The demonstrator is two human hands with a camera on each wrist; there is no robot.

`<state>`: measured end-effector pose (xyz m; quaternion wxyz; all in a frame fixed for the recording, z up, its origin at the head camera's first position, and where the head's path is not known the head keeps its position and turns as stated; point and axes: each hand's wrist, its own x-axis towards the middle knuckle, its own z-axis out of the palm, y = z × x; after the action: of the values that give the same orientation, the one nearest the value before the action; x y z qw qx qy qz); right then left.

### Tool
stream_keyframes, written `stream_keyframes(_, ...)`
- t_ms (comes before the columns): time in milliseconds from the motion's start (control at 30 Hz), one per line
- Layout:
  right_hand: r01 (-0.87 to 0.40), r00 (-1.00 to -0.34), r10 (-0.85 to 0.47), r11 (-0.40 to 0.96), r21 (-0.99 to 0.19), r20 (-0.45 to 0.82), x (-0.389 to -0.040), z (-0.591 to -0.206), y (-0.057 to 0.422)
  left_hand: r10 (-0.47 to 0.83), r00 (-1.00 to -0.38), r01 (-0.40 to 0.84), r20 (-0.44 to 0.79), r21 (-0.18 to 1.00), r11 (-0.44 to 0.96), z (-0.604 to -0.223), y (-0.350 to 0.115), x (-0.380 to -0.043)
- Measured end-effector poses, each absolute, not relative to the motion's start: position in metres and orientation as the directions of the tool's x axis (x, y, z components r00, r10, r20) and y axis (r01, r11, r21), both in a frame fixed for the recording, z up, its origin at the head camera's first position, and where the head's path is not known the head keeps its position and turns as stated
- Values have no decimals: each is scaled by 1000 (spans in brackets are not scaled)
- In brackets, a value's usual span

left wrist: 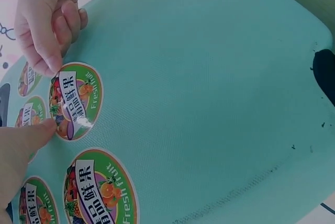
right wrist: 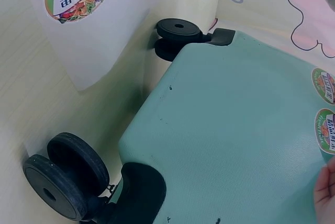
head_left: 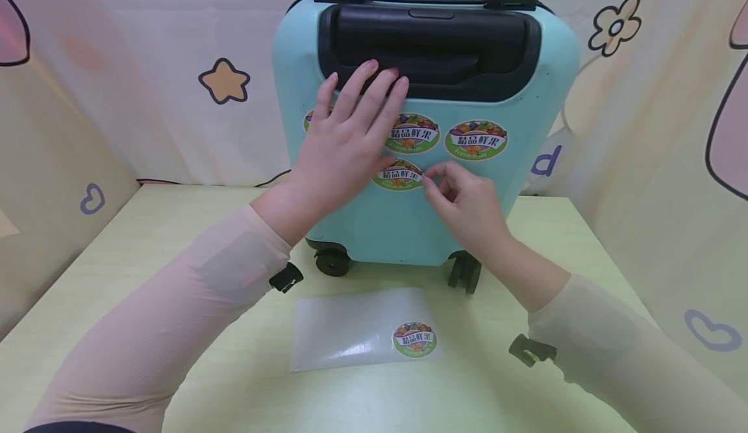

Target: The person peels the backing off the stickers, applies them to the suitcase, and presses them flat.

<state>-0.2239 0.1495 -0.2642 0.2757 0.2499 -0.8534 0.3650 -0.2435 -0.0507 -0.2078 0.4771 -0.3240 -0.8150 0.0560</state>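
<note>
The right hand's (head_left: pixel 467 207) thumb and forefinger pinch the right edge of an oval fruit sticker (head_left: pixel 398 176) lying against the turquoise suitcase (head_left: pixel 380 232). Left of this pinch, the left hand (head_left: pixel 345 137) lies with fingers spread over the suitcase, its thumb at the sticker's opposite edge. Just above the grip is another label (head_left: pixel 476 140); below it, on the table (head_left: pixel 234 355), a glossy sheet (head_left: pixel 345 332) bears one more oval (head_left: pixel 415 340).
</note>
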Motion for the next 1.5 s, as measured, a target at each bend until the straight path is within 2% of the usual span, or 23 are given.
stream_keyframes(200,-612,-737,-217,617,-495,641,-223,-264,150,585,-341,481,735,-398,781,-207,-51,-244)
stream_keyframes(433,-613,-735,-213,614,-497,644,-224,-264,150,593,-420,461,687,-401,792,-209,-46,-242)
stream_keyframes(533,-618,-730,-214,613,-493,649,-224,-264,150,588,-433,452,683,-400,797,-212,-43,-243)
stream_keyframes(800,-636,-711,-222,609,-475,667,-225,-264,150,590,-419,429,690,-423,798,-217,-43,-247)
stream_keyframes(1033,-630,-717,-219,610,-481,661,-225,-264,150,596,-447,396,667,-450,801,-217,-42,-245)
stream_keyframes(1200,-627,-720,-219,613,-481,659,-224,-263,149,594,-445,378,670,-461,803,-217,-40,-244)
stream_keyframes(1367,-632,-713,-221,613,-474,665,-224,-264,150,596,-427,394,680,-453,799,-217,-41,-244)
stream_keyframes(1500,-638,-708,-225,611,-469,670,-224,-265,150,600,-386,425,701,-443,790,-217,-42,-246)
